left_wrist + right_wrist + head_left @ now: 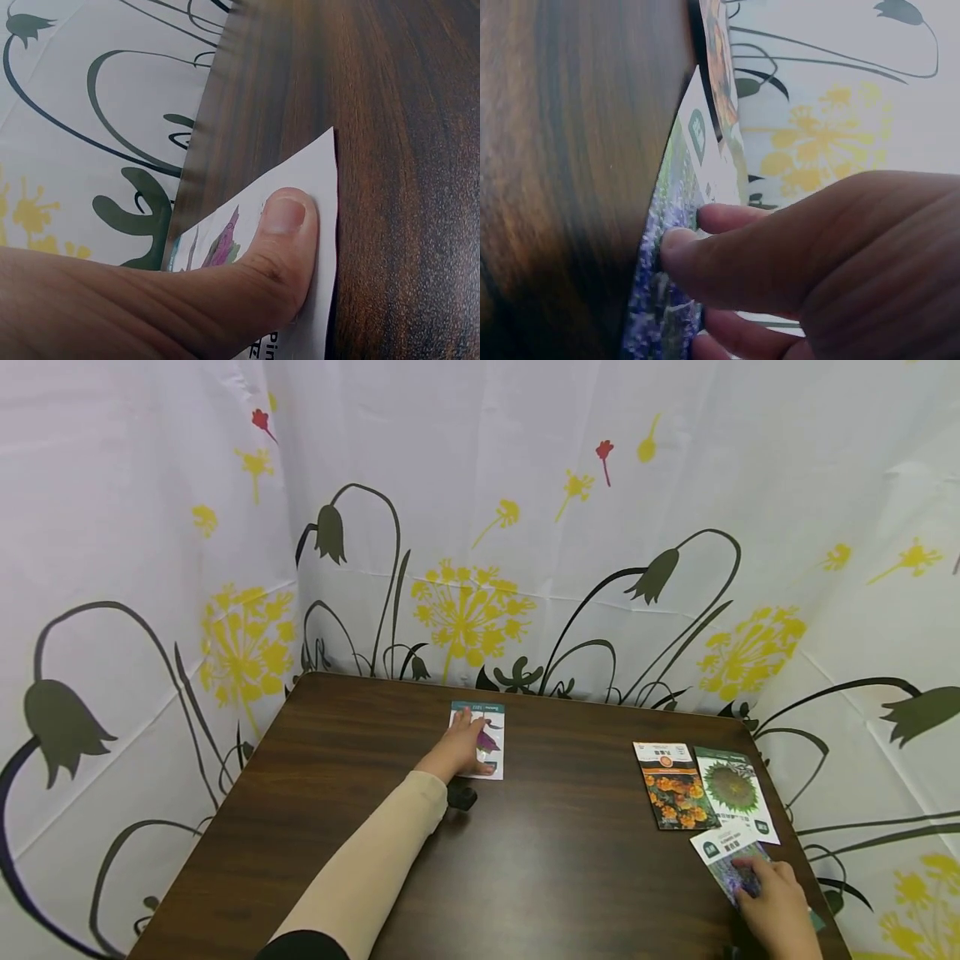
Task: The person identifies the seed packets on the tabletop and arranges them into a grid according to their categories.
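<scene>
My left hand [456, 750] lies on a white seed packet [497, 762] with a purple flower picture, near the table's far edge. In the left wrist view the thumb [281, 225] presses flat on the packet's face. At the front right, my right hand [780, 902] touches a lavender packet [722, 868]. Its thumb [682, 251] and fingertips rest on the printed face in the right wrist view. The lavender packet's top overlaps the lower edge of a green-topped packet with a sunflower-like bloom [735, 789]. Beside that lies an orange flower packet [678, 789].
The dark wooden table [360, 735] carries all the packets. A white curtain [480, 485] with printed flowers hangs along its back and sides. Under the left wrist sits a small black device [461, 797].
</scene>
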Motion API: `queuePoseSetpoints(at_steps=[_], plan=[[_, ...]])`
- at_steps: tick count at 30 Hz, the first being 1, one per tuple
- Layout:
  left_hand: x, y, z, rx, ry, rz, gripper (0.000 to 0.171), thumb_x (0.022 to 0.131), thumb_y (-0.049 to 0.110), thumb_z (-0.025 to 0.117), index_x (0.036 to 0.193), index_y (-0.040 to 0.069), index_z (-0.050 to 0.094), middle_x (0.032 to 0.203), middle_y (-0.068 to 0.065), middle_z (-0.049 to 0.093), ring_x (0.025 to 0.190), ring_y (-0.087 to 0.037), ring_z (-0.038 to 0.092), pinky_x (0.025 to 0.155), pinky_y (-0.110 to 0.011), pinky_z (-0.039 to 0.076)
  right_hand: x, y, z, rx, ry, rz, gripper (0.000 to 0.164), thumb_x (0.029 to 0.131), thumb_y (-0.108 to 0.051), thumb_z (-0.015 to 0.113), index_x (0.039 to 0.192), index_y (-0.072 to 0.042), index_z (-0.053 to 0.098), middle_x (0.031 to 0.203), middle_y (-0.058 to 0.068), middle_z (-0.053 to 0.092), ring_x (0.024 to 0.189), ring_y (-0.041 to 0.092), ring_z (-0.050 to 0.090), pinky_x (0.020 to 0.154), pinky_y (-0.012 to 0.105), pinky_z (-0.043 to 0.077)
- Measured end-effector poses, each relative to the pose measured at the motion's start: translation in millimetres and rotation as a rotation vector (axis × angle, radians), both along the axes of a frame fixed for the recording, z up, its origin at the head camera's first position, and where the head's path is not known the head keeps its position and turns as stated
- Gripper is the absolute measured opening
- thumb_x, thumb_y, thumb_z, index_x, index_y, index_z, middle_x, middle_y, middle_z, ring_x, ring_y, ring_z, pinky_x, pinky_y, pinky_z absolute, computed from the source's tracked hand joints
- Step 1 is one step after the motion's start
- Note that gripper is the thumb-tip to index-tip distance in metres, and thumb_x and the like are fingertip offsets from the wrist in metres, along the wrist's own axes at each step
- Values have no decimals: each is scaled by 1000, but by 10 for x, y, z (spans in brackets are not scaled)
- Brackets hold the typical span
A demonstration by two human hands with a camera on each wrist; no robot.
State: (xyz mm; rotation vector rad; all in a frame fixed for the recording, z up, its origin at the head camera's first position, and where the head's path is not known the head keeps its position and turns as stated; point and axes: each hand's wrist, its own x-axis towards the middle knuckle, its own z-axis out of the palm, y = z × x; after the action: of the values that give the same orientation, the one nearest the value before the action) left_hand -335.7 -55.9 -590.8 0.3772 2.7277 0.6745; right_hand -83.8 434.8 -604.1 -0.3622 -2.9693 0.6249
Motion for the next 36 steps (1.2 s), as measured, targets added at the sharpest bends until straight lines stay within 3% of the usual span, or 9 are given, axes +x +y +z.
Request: queuePoseSetpoints(at_steps=[3,6,13,18,25,31,36], plan=[[9,3,13,3,-1,1,106,86,36,95,170,8,36,182,-28,6,171,-44,5,138,-58,17,-7,-10,35,-1,-56,-8,54,82,-4,83,132,9,67,118,38,54,102,57,60,85,65,49],[5,2,29,12,8,-1,106,85,36,95,169,8,37,182,-28,7,171,-45,6,138,-59,18,-7,-42,59,-8,-84,-23,55,82,-5,84,132,10,67,116,37,53,101,56,56,85,63,47],[-35,-4,45,18,16,-5,105,85,36,96,169,9,38,181,-28,7,171,-45,6,138,-59,18,-40,-146,102,-44,-113,1,50,81,4,82,127,18,68,138,44,49,129,64,47,111,73,39],[-52,-9,57,23,16,6,106,84,35,97,169,10,39,182,-28,6,171,-45,6,138,-59,18,-84,-152,165,-30,-169,59,49,80,-2,88,122,14,70,117,36,60,106,48,64,97,68,51],[-10,-18,4,28,12,6,106,84,35,97,168,6,39,181,-28,8,171,-46,7,137,-61,19,-64,-195,140,-26,-190,96,46,77,-12,96,113,8,76,100,18,63,90,30,63,82,52,54],[1,-28,-29,33,12,9,106,84,35,97,168,7,38,182,-28,8,170,-46,7,137,-61,19,-71,-227,148,-36,-197,150,42,76,-10,95,113,3,80,99,10,64,86,20,57,78,42,52],[17,-20,-37,54,8,13,105,84,33,97,168,6,39,181,-28,8,171,-46,7,137,-61,18,-59,-219,141,-47,-248,209,53,73,-5,95,123,3,79,101,7,61,91,20,54,82,39,52]])
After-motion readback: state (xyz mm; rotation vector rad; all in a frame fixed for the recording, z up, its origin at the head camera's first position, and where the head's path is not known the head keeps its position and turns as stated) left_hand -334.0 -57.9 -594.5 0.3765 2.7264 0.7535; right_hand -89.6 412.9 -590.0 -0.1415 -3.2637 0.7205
